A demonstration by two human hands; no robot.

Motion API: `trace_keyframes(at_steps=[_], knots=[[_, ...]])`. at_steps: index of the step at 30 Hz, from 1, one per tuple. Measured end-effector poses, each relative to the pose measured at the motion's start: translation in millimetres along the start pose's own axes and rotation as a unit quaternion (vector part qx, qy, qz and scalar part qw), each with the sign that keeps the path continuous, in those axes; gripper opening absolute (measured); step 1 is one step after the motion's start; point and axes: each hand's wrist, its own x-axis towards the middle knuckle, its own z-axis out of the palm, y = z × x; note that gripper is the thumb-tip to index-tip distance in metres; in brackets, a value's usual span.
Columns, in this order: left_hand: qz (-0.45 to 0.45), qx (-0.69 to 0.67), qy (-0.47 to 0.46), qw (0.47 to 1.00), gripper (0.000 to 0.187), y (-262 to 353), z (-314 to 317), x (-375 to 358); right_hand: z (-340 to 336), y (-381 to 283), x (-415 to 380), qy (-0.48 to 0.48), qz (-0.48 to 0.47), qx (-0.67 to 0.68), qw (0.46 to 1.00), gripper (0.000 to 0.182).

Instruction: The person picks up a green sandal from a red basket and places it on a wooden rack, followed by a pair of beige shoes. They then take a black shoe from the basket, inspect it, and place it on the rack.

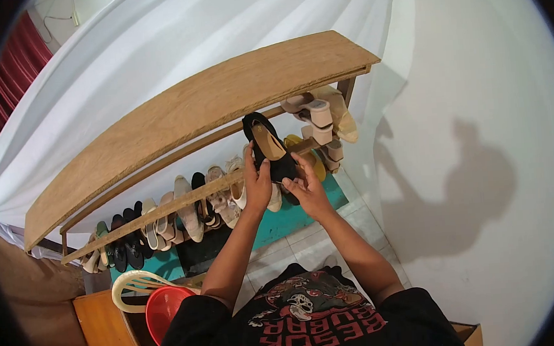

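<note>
Between my two hands is a black flat shoe (283, 171) with a tan insole, its toe toward me and its heel toward the rack. My left hand (256, 179) grips its left side, thumb along the edge. On the toe's right side, my right hand (306, 187) closes with thumb and fingers. The shoe is held up in front of the wooden shoe rack (200, 91). Just behind it, a yellow shoe (318, 168) is partly covered. Beige heeled shoes (316, 113) sit at the rack's right end.
Pairs of shoes, including a pale flat (188, 211) and black sandals (119, 245), line the lower rack. A red basin (165, 312) and a cream plastic chair (130, 283) stand at lower left by an orange-brown cabinet (108, 329). A white wall (475, 63) bounds the right.
</note>
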Motion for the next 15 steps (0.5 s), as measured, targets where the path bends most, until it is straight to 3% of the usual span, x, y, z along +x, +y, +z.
trace_keyframes(at_steps=[3, 4, 6, 10, 13, 15], knots=[[0.001, 0.045, 0.015, 0.999, 0.055, -10, 15, 19, -16, -8, 20, -0.005, -0.075, 0.002, 0.997, 0.066], [0.000, 0.050, 0.021, 0.999, 0.055, -13, 20, 25, -26, -8, 26, -0.010, -0.072, 0.007, 0.997, 0.066], [-0.011, 0.052, 0.019, 0.998, 0.055, -20, 29, 35, -45, -5, 37, -0.016, -0.014, -0.155, 0.988, 0.062], [0.007, 0.145, 0.050, 0.988, 0.055, -47, 35, 59, -62, -8, 61, -0.014, -0.068, -0.135, 0.988, 0.059], [-0.026, 0.156, 0.053, 0.986, 0.056, -40, 50, 61, -76, -24, 69, -0.054, 0.016, -0.128, 0.990, 0.059], [-0.094, 0.103, 0.060, 0.988, 0.057, -25, 64, 63, -81, -18, 75, -0.056, 0.011, -0.116, 0.992, 0.059]])
